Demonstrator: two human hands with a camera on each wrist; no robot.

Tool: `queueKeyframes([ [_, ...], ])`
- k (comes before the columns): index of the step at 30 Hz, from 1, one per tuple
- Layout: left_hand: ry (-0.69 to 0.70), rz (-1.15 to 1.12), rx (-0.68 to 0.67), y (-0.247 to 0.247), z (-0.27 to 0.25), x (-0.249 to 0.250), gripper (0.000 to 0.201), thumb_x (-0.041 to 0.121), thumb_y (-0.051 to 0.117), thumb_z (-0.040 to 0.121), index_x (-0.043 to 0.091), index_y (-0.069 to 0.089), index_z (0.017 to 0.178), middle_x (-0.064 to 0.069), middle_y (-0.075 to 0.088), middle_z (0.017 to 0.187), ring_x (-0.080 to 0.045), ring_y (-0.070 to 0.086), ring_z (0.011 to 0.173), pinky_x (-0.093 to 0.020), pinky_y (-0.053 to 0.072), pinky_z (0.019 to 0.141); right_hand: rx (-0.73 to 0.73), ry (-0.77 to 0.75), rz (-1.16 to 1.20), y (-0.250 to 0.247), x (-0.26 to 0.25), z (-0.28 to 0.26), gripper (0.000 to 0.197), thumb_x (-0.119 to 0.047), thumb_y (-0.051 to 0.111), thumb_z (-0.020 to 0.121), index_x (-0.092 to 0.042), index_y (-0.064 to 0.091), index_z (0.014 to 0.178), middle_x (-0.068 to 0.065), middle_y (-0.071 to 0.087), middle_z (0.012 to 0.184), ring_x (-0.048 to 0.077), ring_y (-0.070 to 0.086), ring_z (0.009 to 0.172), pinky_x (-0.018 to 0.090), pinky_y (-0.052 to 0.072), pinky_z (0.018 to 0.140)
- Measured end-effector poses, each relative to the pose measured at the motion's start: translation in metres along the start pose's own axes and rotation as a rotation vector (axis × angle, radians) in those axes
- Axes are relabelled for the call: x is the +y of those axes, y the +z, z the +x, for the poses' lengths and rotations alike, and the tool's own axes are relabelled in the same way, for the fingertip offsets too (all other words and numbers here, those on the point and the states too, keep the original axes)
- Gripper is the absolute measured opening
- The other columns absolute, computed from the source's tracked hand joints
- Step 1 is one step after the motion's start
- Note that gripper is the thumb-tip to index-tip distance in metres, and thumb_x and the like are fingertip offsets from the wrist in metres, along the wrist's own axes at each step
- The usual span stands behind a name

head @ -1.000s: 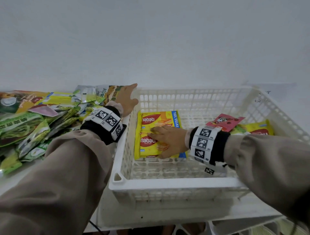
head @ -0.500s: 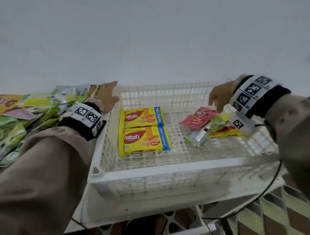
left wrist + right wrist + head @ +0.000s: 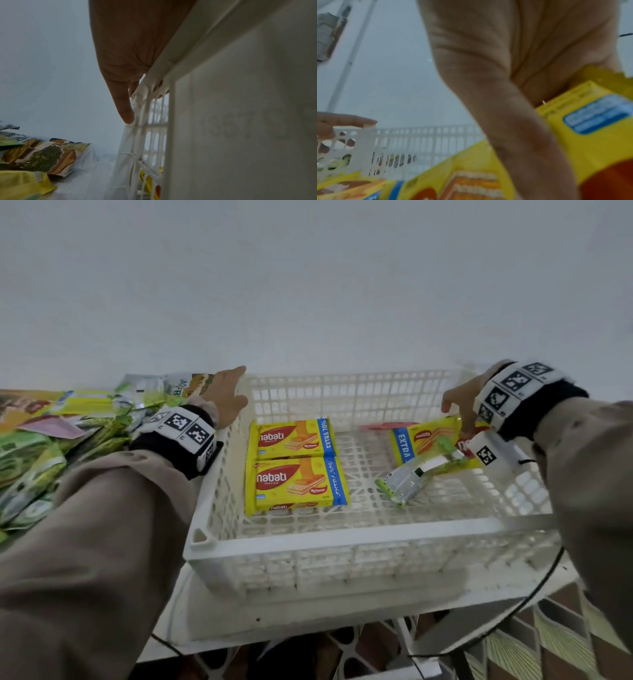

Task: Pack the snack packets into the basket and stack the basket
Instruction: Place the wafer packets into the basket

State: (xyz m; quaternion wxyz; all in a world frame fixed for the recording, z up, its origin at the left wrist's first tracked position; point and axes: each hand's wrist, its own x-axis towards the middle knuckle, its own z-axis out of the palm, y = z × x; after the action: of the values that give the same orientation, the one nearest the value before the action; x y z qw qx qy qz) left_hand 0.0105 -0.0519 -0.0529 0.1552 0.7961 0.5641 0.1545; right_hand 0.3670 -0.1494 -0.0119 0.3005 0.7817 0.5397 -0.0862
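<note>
Head view: white lattice basket (image 3: 342, 539) on desk holds two yellow wafer packets (image 3: 296, 465) at 9 o'clock. Left hand (image 3: 226, 398), fingers straight, rests on rim; right hand (image 3: 462, 402) pinches third wafer packet (image 3: 424, 440) at 3 o'clock.

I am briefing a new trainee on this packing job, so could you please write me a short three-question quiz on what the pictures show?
1. True or false: the left hand rests on the rim of the white basket.
2. How many yellow Nabati wafer packs lie side by side at the basket's left? A) one B) two C) four
3. Fill in: the right hand grips a third yellow wafer pack, on which a silver-green ____ lies.

Key
1. True; its fingers are straight along the basket's edge.
2. B: the near pack and the far pack.
3. Packet.
</note>
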Motion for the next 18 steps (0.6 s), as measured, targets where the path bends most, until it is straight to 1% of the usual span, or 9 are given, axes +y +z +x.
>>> queueKeyframes([
  [2,-0.002,0.001,0.008,0.000,-0.001,0.001,0.060,0.009,0.041,0.094,0.011,0.013,0.148,-0.009,0.013,0.155,-0.022,0.011,0.142,-0.031,0.013,0.112,0.060,-0.038,-0.049,-0.015,0.003,-0.006,0.056,-0.019,0.069,0.080,-0.007,0.047,0.130,0.004,0.053,0.111,0.020,0.051,0.099,0.022,0.040,0.075],
  [5,-0.011,0.023,0.005,-0.001,-0.002,0.002,0.060,0.011,0.040,0.095,0.012,0.011,0.148,-0.008,0.011,0.155,-0.021,0.010,0.143,-0.029,0.011,0.112,0.197,-0.041,-0.001,-0.036,0.000,-0.028,0.036,-0.012,0.065,0.083,-0.008,0.058,0.119,0.004,0.053,0.091,0.020,0.050,0.083,0.020,0.040,0.058],
  [7,-0.015,0.021,0.011,-0.001,-0.002,0.002,0.060,0.010,0.040,0.095,0.012,0.012,0.148,-0.008,0.012,0.155,-0.021,0.011,0.143,-0.030,0.011,0.112,0.361,0.013,-0.015,-0.050,-0.005,-0.044,0.021,-0.013,0.060,0.086,-0.012,0.061,0.107,0.003,0.055,0.082,0.021,0.050,0.079,0.021,0.042,0.059],
  [8,-0.017,0.015,0.015,-0.001,-0.002,0.003,0.060,0.010,0.040,0.095,0.012,0.013,0.148,-0.008,0.013,0.155,-0.021,0.012,0.142,-0.030,0.011,0.112,0.456,0.019,-0.055,-0.056,-0.009,-0.053,0.011,-0.014,0.059,0.086,-0.012,0.059,0.097,0.003,0.058,0.084,0.023,0.053,0.078,0.022,0.046,0.063],
  [9,-0.017,0.008,0.016,0.000,-0.002,0.003,0.060,0.010,0.041,0.095,0.012,0.013,0.148,-0.009,0.013,0.155,-0.022,0.012,0.142,-0.030,0.011,0.112,0.553,-0.004,-0.094,-0.060,-0.015,-0.061,0.013,-0.016,0.058,0.086,-0.011,0.059,0.097,0.005,0.063,0.090,0.025,0.057,0.080,0.026,0.049,0.069],
  [11,-0.017,-0.002,0.015,0.000,-0.002,0.003,0.060,0.009,0.041,0.095,0.012,0.013,0.148,-0.009,0.013,0.155,-0.022,0.012,0.143,-0.029,0.012,0.112,0.627,-0.140,-0.033,-0.065,-0.031,-0.072,0.024,-0.020,0.055,0.088,-0.014,0.056,0.111,0.009,0.062,0.108,0.029,0.059,0.093,0.029,0.044,0.076],
  [14,-0.012,-0.019,0.006,0.000,-0.003,0.002,0.060,0.009,0.041,0.094,0.012,0.013,0.148,-0.009,0.013,0.155,-0.022,0.012,0.143,-0.029,0.012,0.112,0.401,-0.508,0.236,-0.059,-0.071,-0.080,0.051,-0.018,0.060,0.087,-0.021,0.039,0.134,0.010,0.053,0.122,0.025,0.053,0.101,0.027,0.040,0.081],
  [16,-0.007,-0.051,-0.001,0.000,-0.004,0.001,0.060,0.008,0.041,0.094,0.012,0.014,0.147,-0.009,0.013,0.155,-0.021,0.012,0.143,-0.029,0.013,0.113,0.183,-0.700,0.300,-0.046,-0.101,-0.077,0.061,-0.015,0.064,0.084,-0.024,0.035,0.137,0.007,0.053,0.114,0.023,0.054,0.096,0.028,0.046,0.079],
  [18,-0.008,-0.087,-0.004,0.000,-0.003,-0.001,0.060,0.008,0.041,0.094,0.012,0.015,0.147,-0.008,0.012,0.155,-0.020,0.011,0.143,-0.029,0.012,0.113,0.035,-0.805,0.264,-0.030,-0.127,-0.069,0.062,-0.013,0.066,0.084,-0.023,0.036,0.136,0.004,0.053,0.103,0.020,0.054,0.092,0.026,0.047,0.073],
])
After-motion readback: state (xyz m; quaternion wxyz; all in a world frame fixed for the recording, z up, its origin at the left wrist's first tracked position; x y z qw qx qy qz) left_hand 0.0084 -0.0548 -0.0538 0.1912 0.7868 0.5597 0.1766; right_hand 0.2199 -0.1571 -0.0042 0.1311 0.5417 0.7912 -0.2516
